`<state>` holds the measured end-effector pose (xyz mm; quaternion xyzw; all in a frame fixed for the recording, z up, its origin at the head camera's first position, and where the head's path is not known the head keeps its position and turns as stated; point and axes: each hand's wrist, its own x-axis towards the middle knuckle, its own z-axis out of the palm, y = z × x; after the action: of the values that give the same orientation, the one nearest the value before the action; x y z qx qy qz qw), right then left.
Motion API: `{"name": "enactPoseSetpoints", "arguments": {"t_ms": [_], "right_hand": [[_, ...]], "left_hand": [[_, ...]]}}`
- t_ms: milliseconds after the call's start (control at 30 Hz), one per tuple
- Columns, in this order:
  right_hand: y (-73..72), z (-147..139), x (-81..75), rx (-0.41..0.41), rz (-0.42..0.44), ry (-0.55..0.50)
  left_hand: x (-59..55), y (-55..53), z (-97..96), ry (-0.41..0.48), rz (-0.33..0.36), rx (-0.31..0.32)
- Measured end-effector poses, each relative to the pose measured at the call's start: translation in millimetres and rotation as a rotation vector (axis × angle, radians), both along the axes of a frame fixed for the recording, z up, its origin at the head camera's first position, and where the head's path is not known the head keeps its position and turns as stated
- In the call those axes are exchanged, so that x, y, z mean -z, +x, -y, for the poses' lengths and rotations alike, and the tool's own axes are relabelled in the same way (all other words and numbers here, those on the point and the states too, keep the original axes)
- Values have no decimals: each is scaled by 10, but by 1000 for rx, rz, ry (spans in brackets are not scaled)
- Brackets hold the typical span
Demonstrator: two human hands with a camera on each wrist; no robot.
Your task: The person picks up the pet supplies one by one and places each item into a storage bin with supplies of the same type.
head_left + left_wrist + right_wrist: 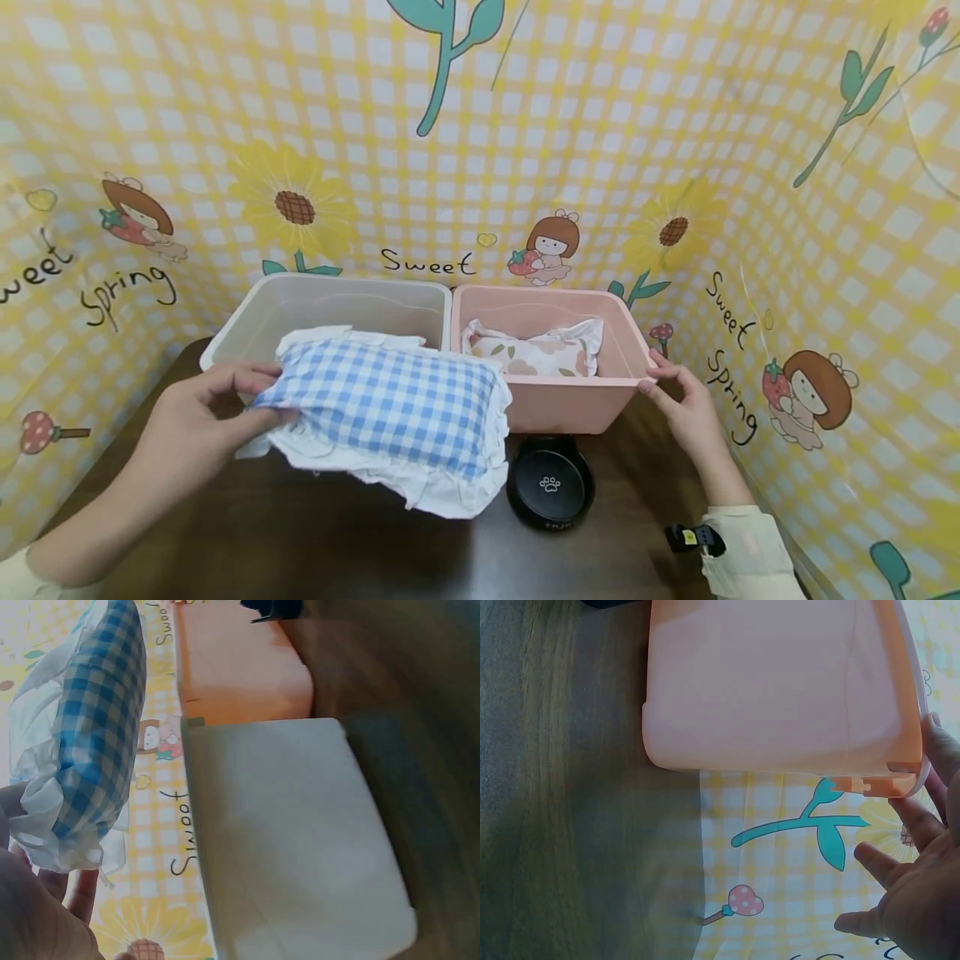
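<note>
- Left hand (206,417) pinches one end of the blue checked pillow (390,400), thumb against fingers; pillow is held up at the front of the white bin (352,285), its far end overlapping the pink bin's near left corner in the head view.
- Right hand (686,412) grips the pink bin (558,407) by the rim at its near right corner.
- Both bins stand side by side toward the tabletop's (375,554) far edge; floral pillow (536,354) lies inside the pink one.
- Risk: one-end hold leaves the rest unsupported; pillow could sag, twist or slip out if the pinch is mostly on loose cloth.
- Risk: ruffle could catch on a bin rim if lowered without more height; pillow might fold or hang half out.
- Risk: bulk hides the white bin's front rim from the head, so aim could be off. Can't tell whether it's directly above that bin.
- Risk: a drop short could land on the tabletop's near side or on the black dish (551,485), just in front of the pink bin.
- Risk: a right-hand tug could skew the pink bin, maybe nudging dish or neighbouring bin.
</note>
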<state>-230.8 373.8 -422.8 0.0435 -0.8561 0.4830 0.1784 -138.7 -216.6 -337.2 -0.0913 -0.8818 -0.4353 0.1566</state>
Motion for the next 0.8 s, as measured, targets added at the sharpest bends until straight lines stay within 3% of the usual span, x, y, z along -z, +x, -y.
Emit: {"name": "enactPoseSetpoints", "arguments": {"t_ms": [400, 800], "right_hand": [[-1, -6, -13, 0, -1, 7], [12, 1, -14, 1, 15, 20]], "left_hand": [[-293, -394, -294, 125, -2, -24], [-463, -684, -507, 177, -100, 62]]}}
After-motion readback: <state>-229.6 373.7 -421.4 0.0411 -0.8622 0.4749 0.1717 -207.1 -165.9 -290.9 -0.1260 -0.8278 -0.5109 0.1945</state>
